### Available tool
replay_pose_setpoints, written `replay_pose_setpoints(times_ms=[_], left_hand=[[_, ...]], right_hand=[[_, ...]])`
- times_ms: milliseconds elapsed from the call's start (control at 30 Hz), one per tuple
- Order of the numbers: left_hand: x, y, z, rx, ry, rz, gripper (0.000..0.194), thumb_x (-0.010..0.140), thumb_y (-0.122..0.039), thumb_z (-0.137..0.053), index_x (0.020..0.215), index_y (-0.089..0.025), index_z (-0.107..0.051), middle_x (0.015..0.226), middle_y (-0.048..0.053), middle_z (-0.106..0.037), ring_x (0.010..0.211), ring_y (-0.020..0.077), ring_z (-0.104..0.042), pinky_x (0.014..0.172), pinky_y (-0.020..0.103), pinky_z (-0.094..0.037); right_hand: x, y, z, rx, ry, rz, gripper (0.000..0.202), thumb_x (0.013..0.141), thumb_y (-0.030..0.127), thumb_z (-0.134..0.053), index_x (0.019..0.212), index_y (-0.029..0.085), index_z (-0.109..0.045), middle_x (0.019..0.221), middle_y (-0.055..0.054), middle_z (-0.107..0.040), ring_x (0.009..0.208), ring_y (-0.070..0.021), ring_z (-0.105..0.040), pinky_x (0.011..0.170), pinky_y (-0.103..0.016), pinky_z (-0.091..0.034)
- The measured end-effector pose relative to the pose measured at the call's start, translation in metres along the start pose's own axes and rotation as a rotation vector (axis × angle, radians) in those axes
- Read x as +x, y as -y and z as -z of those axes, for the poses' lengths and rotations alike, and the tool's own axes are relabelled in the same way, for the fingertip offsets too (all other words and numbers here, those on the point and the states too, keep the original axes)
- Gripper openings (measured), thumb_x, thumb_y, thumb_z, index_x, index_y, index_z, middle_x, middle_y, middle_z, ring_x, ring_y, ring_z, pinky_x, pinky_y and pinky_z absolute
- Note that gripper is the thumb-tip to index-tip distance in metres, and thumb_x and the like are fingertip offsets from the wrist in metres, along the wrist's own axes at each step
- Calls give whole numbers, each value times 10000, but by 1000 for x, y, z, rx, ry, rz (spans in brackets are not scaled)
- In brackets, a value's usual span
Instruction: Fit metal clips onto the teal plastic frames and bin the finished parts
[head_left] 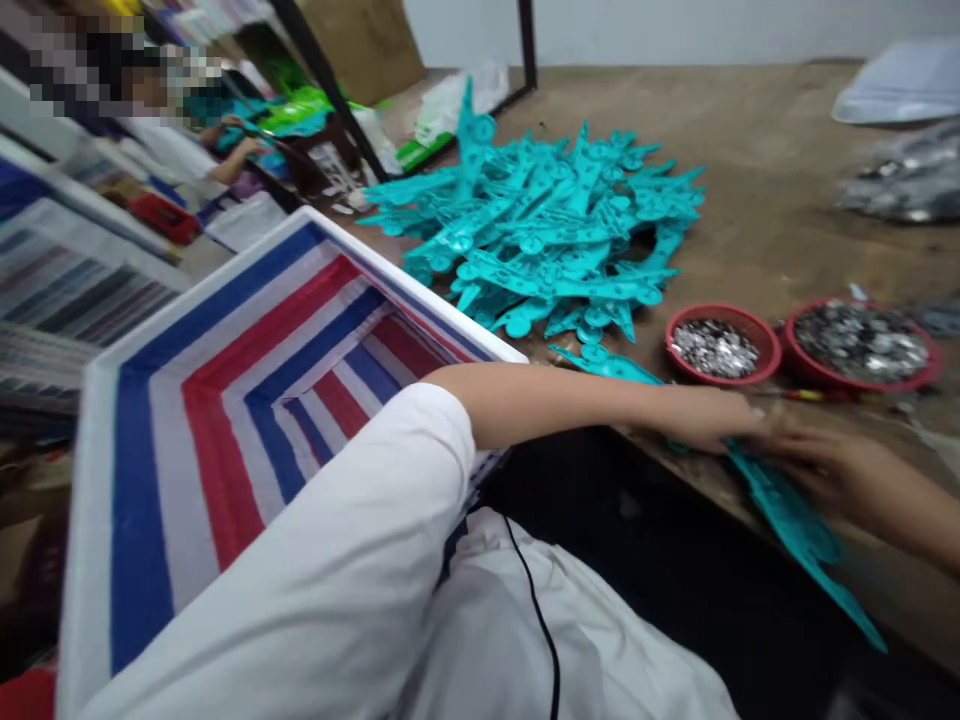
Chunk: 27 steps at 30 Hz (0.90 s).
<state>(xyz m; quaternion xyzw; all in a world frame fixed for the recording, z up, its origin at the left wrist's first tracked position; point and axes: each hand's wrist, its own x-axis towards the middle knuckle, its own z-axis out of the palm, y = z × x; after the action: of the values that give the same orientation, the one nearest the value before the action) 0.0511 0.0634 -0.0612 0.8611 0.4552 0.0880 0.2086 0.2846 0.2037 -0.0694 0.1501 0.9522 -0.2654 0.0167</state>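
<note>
My left hand [712,415] reaches across to the right and is closed on the upper end of a long teal plastic piece [799,525], which slants down over the table's front edge. My right hand [829,462] comes in from the right, its fingers drawn together and meeting my left fingertips above the piece. Motion blurs them, and what they pinch is too small to name. Another teal piece [611,366] lies partly behind my left forearm. Just beyond my hands stand a red bowl of small shiny metal parts [721,312] and a second red bowl [930,375] of similar parts.
A large heap of teal pieces [540,230] covers the middle of the brown table [757,150]. At my left stands a deep bin [217,420] with a striped lining. Clear bags [904,180] lie at the far right. Another person [176,150] works at the back left.
</note>
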Motion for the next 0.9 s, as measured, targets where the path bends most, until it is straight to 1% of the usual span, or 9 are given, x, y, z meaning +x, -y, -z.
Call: replay_pose_setpoints(times_ms=[67, 100, 133, 200, 300, 400, 567, 767, 900], left_hand=[[-4, -5, 4, -40, -18, 44, 405, 1109, 32, -736, 1391, -150, -964, 1418, 190, -929, 1340, 370, -877, 1220, 480, -696], [-6, -5, 5, -50, -19, 70, 361, 1097, 14, -769, 1373, -123, -958, 1369, 201, -930, 1294, 377, -884, 1208, 479, -689], [-8, -4, 5, -52, -26, 104, 332, 1073, 6, -796, 1339, -104, -959, 1311, 210, -930, 1251, 380, -889, 1190, 469, -683], [-10, 4, 3, -56, -29, 112, 298, 1051, -39, -832, 1298, -124, -974, 1257, 194, -933, 1233, 377, -889, 1184, 453, -666], [-10, 19, -2, -55, -9, 78, 280, 1069, -133, -829, 1294, -173, -991, 1264, 153, -942, 1247, 357, -883, 1208, 442, -642], [-12, 29, -6, -61, -9, 40, 330, 1102, -213, -799, 1370, -205, -991, 1321, 124, -947, 1293, 349, -878, 1261, 451, -630], [-15, 34, -7, -65, -17, 22, 353, 1122, -295, -807, 1420, -237, -987, 1323, 94, -951, 1346, 350, -875, 1301, 446, -627], [-14, 30, -2, -75, 30, 62, 390, 1123, -300, -801, 1460, -255, -991, 1465, 103, -941, 1356, 339, -869, 1296, 418, -620], [-15, 30, -1, -91, 31, 56, 414, 1143, -294, -770, 1491, -241, -987, 1478, 111, -937, 1368, 340, -862, 1303, 423, -613]], right_hand=[[-4, 21, 10, 103, 72, 42, 234, 948, 441, -736, 856, 489, -945, 1291, -233, -959, 1222, -542, -944, 1139, -765, -735], [-5, 28, 15, 106, 91, 52, 260, 1008, 410, -716, 922, 445, -959, 1291, -255, -953, 1221, -530, -938, 1150, -761, -723], [-5, 32, 19, 98, 88, 79, 272, 1062, 379, -701, 973, 401, -957, 1267, -258, -950, 1229, -497, -925, 1176, -723, -711], [-4, 29, 21, 69, 73, 132, 214, 1119, 356, -753, 1013, 340, -938, 1249, -214, -952, 1246, -431, -896, 1205, -621, -680], [-4, 16, 17, -2, 104, 100, 147, 1155, 260, -813, 1108, 285, -950, 1203, -136, -950, 1125, -336, -875, 1101, -480, -669], [-6, 8, 12, -70, 140, 127, 203, 1211, 224, -773, 1235, 260, -971, 1250, -112, -937, 1119, -320, -860, 1069, -445, -658], [-7, 9, 10, -101, 123, 232, 257, 1300, 284, -716, 1358, 244, -964, 1301, -118, -910, 1185, -332, -839, 1079, -445, -637], [-8, 11, 6, -108, 127, 241, 306, 1305, 285, -669, 1369, 264, -968, 1323, -112, -906, 1206, -350, -820, 1060, -463, -628], [-7, 10, 4, -136, 123, 240, 311, 1288, 271, -673, 1386, 251, -967, 1321, -125, -906, 1235, -371, -816, 1063, -484, -631]])
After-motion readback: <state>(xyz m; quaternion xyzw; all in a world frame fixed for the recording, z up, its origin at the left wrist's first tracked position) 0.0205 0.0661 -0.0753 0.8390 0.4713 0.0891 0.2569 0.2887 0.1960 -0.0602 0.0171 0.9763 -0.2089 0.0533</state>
